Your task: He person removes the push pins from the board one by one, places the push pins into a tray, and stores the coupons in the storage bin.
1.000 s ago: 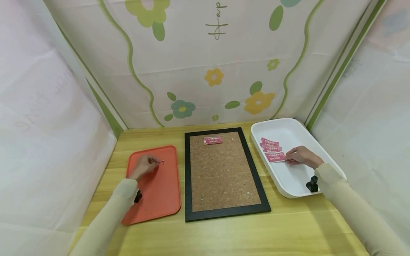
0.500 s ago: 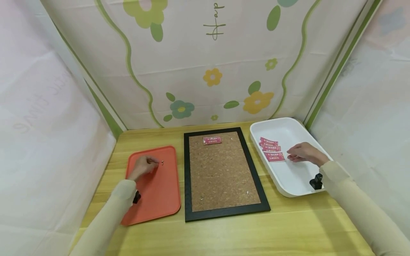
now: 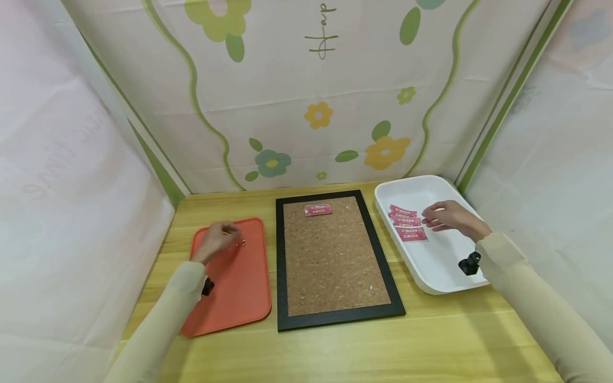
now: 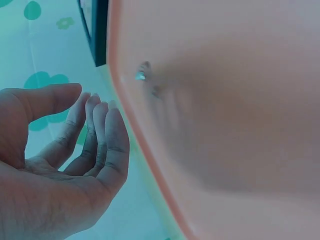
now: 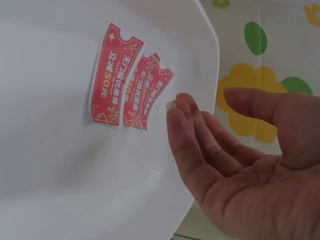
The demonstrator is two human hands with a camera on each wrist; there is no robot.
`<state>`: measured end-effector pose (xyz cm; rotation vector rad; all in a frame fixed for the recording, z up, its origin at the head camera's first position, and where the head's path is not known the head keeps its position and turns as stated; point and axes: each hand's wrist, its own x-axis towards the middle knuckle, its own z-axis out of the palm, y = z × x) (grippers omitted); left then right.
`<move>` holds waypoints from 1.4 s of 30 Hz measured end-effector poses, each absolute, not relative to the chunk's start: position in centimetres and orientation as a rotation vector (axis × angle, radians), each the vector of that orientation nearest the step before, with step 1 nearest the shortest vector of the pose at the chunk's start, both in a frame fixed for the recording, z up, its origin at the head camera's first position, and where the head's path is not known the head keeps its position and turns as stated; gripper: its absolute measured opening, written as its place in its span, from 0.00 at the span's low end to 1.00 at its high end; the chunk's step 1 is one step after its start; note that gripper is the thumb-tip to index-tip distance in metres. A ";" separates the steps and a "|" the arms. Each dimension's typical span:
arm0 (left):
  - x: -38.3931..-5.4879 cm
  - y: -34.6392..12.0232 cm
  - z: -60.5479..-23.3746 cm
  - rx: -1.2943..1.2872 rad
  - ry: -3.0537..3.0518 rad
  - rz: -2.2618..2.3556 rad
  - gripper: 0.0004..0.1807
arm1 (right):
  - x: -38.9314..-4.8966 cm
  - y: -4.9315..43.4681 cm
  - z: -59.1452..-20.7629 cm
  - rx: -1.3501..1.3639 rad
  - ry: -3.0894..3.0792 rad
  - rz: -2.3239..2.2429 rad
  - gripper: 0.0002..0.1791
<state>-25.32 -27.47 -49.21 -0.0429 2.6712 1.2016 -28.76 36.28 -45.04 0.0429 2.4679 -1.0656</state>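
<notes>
My left hand (image 3: 216, 239) hovers over the orange-red tray (image 3: 239, 303), thumb and fingers bent loosely apart with nothing between them. Close to its fingertips lie two small shiny pieces on the tray; the left wrist view shows one bright shiny piece (image 4: 143, 71) and a smaller dark piece (image 4: 156, 91), their kind too small to tell. My right hand (image 3: 450, 217) is above the white tray (image 3: 447, 274), fingers relaxed and holding nothing. Beside its fingertips several pink paper coupons lie overlapped, the front coupon (image 5: 107, 75) uppermost and the rear coupons (image 5: 146, 92) partly covered.
Between the trays lies a black-framed cork board (image 3: 335, 255). One pink coupon (image 3: 318, 210) is on its upper left part, and small shiny bits (image 3: 371, 288) sit near its corners. A floral cloth (image 3: 297, 80) hangs behind the wooden table (image 3: 335, 351).
My right hand has let go of the front coupon and moved back toward the rear coupons. My left hand has lifted a little off the tray, uncovering a second small piece.
</notes>
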 end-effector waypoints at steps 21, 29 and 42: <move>-28.8 -22.1 -47.5 0.129 2.648 1.237 0.19 | -30.7 29.4 -43.3 -0.122 2.504 -1.132 0.27; -29.5 -19.9 -47.8 0.164 2.655 1.252 0.18 | -31.8 26.9 -43.8 -0.158 2.463 -1.217 0.25; -31.0 -16.3 -48.3 0.176 2.685 1.251 0.18 | -33.1 23.6 -45.3 -0.144 2.434 -1.268 0.24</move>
